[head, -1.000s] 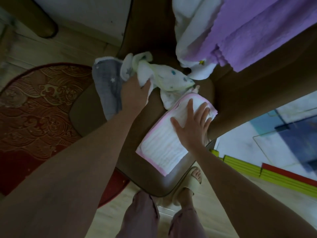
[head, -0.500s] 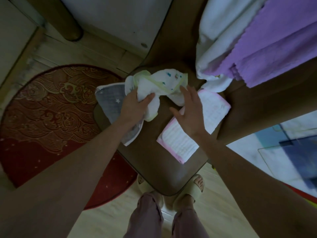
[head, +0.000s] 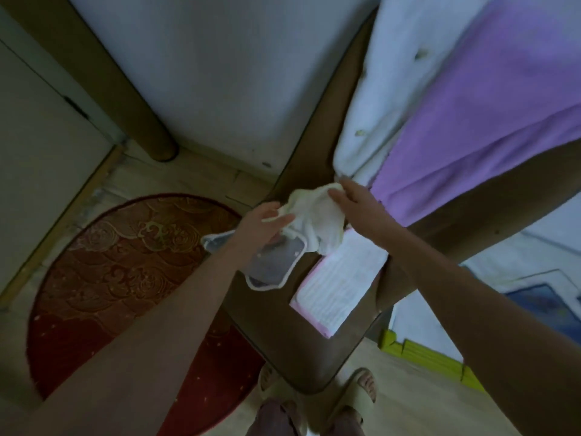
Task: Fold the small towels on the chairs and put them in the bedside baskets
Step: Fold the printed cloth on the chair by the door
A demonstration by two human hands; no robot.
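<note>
A person stands over a brown chair and lifts a crumpled pale-yellow towel above its seat. The left hand pinches the towel's edge at 9 o'clock; the right hand holds the bunched cloth at 2 o'clock, though motion blur hides how its fingers close. A grey towel hangs just below the left hand, touching the yellow one, and whether that hand also grips it cannot be told. A folded pink-edged towel lies on the seat at 4 o'clock. The risk is plain: the grey towel, caught with the yellow one, could be dragged off the seat onto the red rug, or the swinging cloth could brush the folded towel open.
</note>
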